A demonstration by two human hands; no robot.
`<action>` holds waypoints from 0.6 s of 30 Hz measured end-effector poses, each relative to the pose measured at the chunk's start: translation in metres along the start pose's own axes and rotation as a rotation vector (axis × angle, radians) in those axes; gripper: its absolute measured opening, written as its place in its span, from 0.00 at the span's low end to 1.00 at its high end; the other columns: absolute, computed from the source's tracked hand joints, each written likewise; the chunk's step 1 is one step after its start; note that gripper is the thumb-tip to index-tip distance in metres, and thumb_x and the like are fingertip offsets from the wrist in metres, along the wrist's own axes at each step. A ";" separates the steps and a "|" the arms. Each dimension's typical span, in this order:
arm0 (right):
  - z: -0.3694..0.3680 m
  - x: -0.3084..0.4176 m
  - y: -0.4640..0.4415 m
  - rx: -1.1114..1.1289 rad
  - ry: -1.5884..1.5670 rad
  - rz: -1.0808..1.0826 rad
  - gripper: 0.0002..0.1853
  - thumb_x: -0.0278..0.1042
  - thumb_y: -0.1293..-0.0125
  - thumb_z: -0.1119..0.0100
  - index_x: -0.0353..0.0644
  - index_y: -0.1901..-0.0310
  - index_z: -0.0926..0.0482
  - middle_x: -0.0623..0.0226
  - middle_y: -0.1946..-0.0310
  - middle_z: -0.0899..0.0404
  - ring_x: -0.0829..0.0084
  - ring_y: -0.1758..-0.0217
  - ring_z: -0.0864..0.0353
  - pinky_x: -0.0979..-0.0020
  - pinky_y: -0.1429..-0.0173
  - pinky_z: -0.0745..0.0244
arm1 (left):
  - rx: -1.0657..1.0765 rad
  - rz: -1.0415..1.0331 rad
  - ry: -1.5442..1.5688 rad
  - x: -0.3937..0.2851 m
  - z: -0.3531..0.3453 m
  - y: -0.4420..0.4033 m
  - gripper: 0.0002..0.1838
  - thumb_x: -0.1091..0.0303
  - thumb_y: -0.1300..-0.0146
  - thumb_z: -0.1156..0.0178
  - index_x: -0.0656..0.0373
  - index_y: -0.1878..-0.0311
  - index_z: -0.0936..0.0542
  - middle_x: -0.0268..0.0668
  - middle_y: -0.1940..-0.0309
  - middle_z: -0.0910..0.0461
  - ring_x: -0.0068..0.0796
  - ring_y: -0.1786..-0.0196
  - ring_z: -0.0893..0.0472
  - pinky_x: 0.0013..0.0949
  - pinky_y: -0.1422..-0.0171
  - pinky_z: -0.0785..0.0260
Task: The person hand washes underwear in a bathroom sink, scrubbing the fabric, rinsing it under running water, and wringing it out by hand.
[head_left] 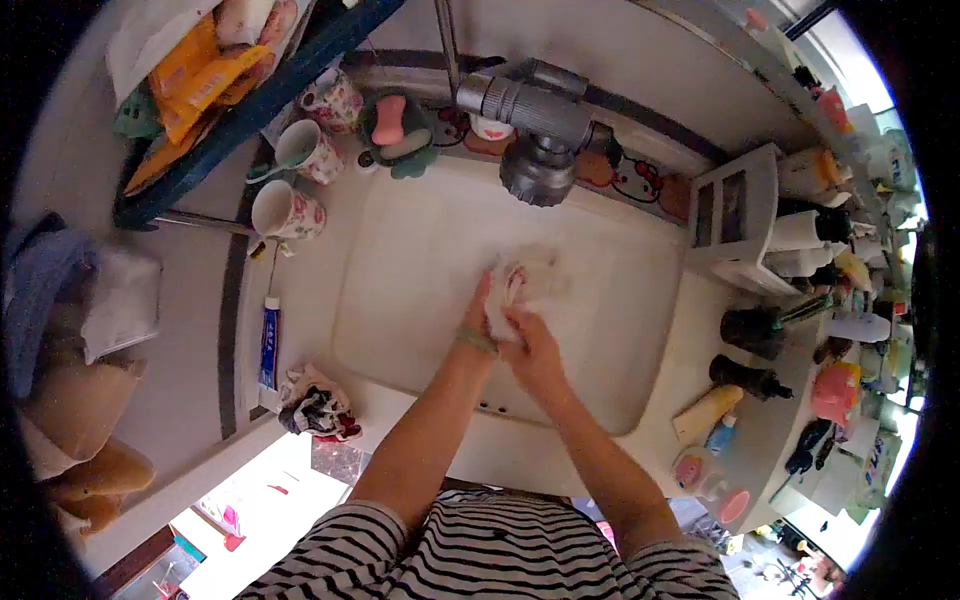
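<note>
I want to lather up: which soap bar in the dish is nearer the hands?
The pale bar, on the side toward the basin; the pink bar lies farther back.

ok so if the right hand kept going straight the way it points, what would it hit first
The cloth: the right hand is on it now. Next in line looks to be the left hand, though depth is hard to judge from this one view.

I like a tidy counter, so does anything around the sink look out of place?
A cloth heap looks untidy, bunched, not folded, on the counter left of the sink, near the blue tube. No spill stands out; the held white cloth is too blurred to judge.
</note>
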State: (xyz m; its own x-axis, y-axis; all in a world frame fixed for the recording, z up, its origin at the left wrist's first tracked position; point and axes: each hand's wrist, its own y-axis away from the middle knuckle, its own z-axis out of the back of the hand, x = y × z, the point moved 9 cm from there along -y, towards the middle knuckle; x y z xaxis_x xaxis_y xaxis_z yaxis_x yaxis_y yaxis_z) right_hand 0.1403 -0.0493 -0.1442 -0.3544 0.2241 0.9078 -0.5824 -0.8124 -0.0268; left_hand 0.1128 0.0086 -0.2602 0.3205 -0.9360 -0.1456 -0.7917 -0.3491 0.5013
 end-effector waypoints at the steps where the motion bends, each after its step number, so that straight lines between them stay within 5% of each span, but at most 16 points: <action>1: 0.007 0.024 0.005 0.000 -0.001 0.002 0.21 0.27 0.47 0.43 0.44 0.49 0.30 0.59 0.62 0.26 0.69 0.60 0.25 0.68 0.63 0.31 | 0.110 0.108 0.135 0.005 -0.014 0.005 0.20 0.51 0.39 0.50 0.53 0.49 0.30 0.31 0.57 0.26 0.28 0.55 0.26 0.36 0.55 0.30; 3: 0.005 0.039 0.013 0.126 -0.099 -0.199 0.17 0.31 0.47 0.42 0.46 0.53 0.27 0.57 0.64 0.25 0.64 0.58 0.24 0.66 0.62 0.30 | -0.060 0.069 -0.034 0.001 -0.013 0.021 0.20 0.50 0.39 0.51 0.52 0.50 0.30 0.31 0.57 0.26 0.27 0.55 0.26 0.35 0.58 0.30; 4: 0.001 0.033 0.010 0.128 -0.104 -0.200 0.17 0.31 0.47 0.42 0.46 0.53 0.27 0.57 0.64 0.25 0.64 0.58 0.24 0.66 0.62 0.30 | -0.229 0.030 -0.204 -0.004 -0.002 0.029 0.21 0.49 0.39 0.52 0.52 0.50 0.29 0.30 0.58 0.26 0.26 0.56 0.26 0.34 0.60 0.30; 6: -0.006 0.011 -0.014 0.050 0.132 -0.093 0.12 0.34 0.46 0.42 0.46 0.58 0.25 0.54 0.66 0.25 0.59 0.60 0.24 0.65 0.64 0.30 | -0.207 -0.020 -0.137 0.006 0.025 0.007 0.20 0.48 0.40 0.52 0.51 0.52 0.28 0.30 0.59 0.25 0.25 0.58 0.26 0.32 0.63 0.32; 8: -0.021 -0.036 -0.044 0.153 0.248 -0.232 0.14 0.43 0.44 0.45 0.43 0.60 0.26 0.57 0.66 0.24 0.57 0.61 0.27 0.63 0.57 0.31 | -0.187 -0.066 -0.067 0.009 0.028 -0.005 0.20 0.47 0.40 0.52 0.50 0.54 0.27 0.29 0.60 0.25 0.24 0.61 0.25 0.30 0.67 0.33; 10: -0.014 -0.047 -0.068 0.029 0.291 -0.197 0.10 0.39 0.44 0.44 0.43 0.63 0.25 0.56 0.66 0.24 0.56 0.63 0.26 0.64 0.60 0.30 | -0.447 -0.096 -0.286 0.001 0.024 0.007 0.19 0.47 0.40 0.52 0.50 0.55 0.27 0.28 0.63 0.24 0.26 0.64 0.25 0.29 0.68 0.33; 12: -0.008 -0.047 -0.066 -0.105 0.343 -0.154 0.07 0.35 0.45 0.43 0.44 0.66 0.24 0.54 0.67 0.25 0.55 0.66 0.25 0.65 0.63 0.30 | -0.410 -0.087 -0.299 -0.006 -0.001 0.022 0.19 0.49 0.40 0.52 0.52 0.55 0.27 0.29 0.63 0.24 0.26 0.64 0.25 0.29 0.67 0.33; 14: -0.027 -0.035 -0.036 -0.092 -0.135 -0.046 0.09 0.39 0.42 0.47 0.42 0.68 0.24 0.55 0.69 0.25 0.56 0.68 0.25 0.65 0.62 0.31 | -0.370 -0.079 -0.305 -0.016 0.008 0.026 0.19 0.50 0.39 0.52 0.53 0.54 0.27 0.30 0.63 0.25 0.27 0.64 0.25 0.29 0.66 0.32; 17: -0.028 0.038 -0.005 0.052 -0.083 0.007 0.14 0.44 0.39 0.51 0.40 0.68 0.25 0.57 0.75 0.25 0.58 0.71 0.25 0.66 0.63 0.31 | -0.425 -0.049 0.141 -0.014 0.059 0.022 0.18 0.51 0.38 0.52 0.55 0.54 0.28 0.32 0.64 0.25 0.26 0.65 0.26 0.30 0.68 0.32; 18: -0.028 0.030 -0.013 0.054 -0.089 0.003 0.14 0.44 0.39 0.51 0.40 0.68 0.25 0.57 0.75 0.25 0.58 0.71 0.25 0.66 0.63 0.31 | -0.376 -0.050 -0.045 -0.010 0.043 0.022 0.18 0.51 0.38 0.52 0.54 0.55 0.28 0.32 0.64 0.25 0.25 0.65 0.27 0.29 0.70 0.33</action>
State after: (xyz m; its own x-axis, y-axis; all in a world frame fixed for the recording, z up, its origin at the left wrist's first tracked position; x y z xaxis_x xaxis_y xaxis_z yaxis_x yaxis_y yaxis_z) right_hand 0.1168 -0.0172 -0.1283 -0.2882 0.1749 0.9414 -0.5406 -0.8412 -0.0092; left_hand 0.0699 0.0083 -0.2843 0.3237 -0.9223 -0.2111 -0.5267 -0.3610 0.7696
